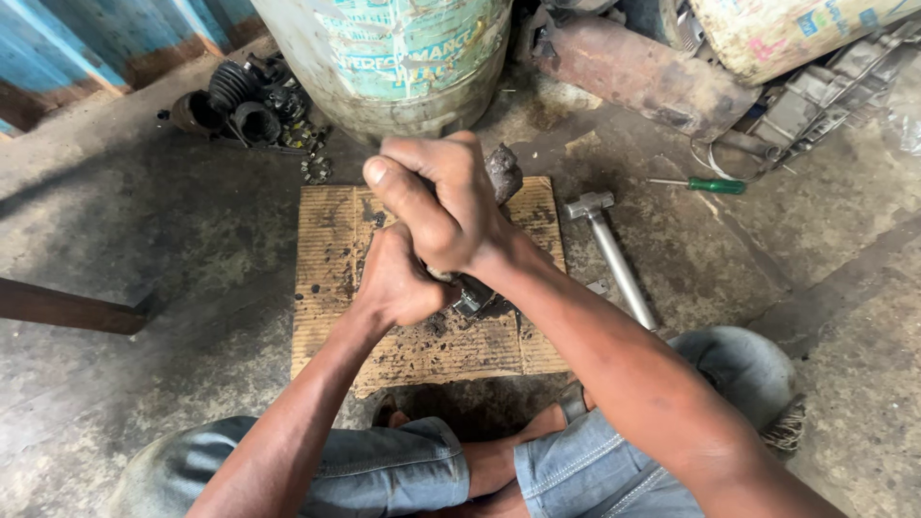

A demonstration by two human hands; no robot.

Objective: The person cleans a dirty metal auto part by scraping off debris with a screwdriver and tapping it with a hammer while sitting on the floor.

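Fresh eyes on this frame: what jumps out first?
Dead centre, the right hand and the left hand are clenched together around a grimy dark metal part, held over a stained brown cardboard sheet on the concrete floor. Just right of the cardboard lies a steel hammer with a metal handle, with a green-handled screwdriver beyond it, and a dented drum stands at top centre.

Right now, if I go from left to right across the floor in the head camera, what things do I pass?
Wooden bar → black rubber boots → cardboard sheet → hands gripping a greasy metal part → hammer → green-handled screwdriver.
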